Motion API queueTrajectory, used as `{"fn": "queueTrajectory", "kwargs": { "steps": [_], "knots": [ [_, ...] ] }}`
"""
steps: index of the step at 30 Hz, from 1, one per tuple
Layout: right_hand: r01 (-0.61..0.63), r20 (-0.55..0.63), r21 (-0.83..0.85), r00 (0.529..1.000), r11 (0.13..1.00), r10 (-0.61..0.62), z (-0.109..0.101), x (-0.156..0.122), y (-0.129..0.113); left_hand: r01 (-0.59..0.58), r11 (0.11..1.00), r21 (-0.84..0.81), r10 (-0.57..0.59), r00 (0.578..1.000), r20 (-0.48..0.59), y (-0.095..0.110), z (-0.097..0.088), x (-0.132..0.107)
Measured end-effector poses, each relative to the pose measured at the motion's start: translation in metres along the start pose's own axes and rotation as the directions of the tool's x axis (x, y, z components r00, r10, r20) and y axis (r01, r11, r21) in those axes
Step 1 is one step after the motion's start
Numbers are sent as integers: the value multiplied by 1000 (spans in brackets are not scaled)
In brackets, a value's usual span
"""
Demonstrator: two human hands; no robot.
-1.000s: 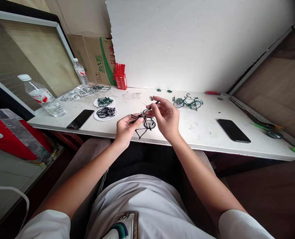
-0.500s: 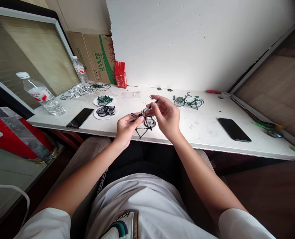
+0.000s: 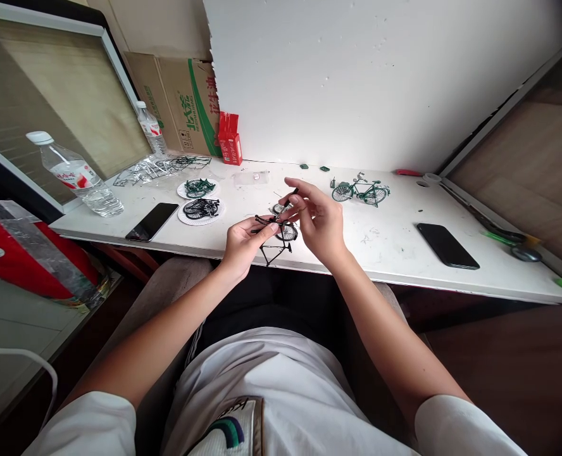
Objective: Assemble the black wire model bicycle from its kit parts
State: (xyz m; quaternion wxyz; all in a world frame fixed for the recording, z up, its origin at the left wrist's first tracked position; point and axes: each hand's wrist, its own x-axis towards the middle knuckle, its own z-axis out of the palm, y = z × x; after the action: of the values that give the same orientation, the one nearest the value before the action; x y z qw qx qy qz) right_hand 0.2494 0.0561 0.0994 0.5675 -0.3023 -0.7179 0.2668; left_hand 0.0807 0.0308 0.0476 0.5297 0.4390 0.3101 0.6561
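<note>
My left hand [image 3: 247,242] pinches a black model bicycle frame [image 3: 272,254] between thumb and fingers, above the front edge of the table. In my right hand [image 3: 323,218], thumb and fingers are closed on a slim dark tool that looks like a small screwdriver [image 3: 289,199]. It slants down towards the part of the frame by my left fingertips; whether its tip touches is too small to tell. A black spoked wheel [image 3: 288,233] appears just behind the frame, with another wheel partly hidden by my fingers.
A green model bicycle [image 3: 364,192] stands at the back right. White plates hold green parts [image 3: 199,187] and black parts [image 3: 201,209]. Phones lie left [image 3: 152,221] and right [image 3: 447,246]. A water bottle [image 3: 76,177], a carton [image 3: 181,107] and a red box [image 3: 230,139] stand left.
My right hand has tilted the tool more steeply, its tip end lower and closer to the frame. Its index finger is now stretched out. My left hand keeps the frame almost still.
</note>
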Motion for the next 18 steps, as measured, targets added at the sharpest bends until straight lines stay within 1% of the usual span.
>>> {"fn": "queueTrajectory", "kwargs": {
  "steps": [10,18],
  "knots": [
    [-4,23,23,1000,1000,3,-2,2,2,12,1000,-1,-12,1000,6,0,0,0],
    [-10,18,-7,1000,1000,10,-3,2,2,15,1000,13,-16,1000,21,-2,-1,0]
  ]
}}
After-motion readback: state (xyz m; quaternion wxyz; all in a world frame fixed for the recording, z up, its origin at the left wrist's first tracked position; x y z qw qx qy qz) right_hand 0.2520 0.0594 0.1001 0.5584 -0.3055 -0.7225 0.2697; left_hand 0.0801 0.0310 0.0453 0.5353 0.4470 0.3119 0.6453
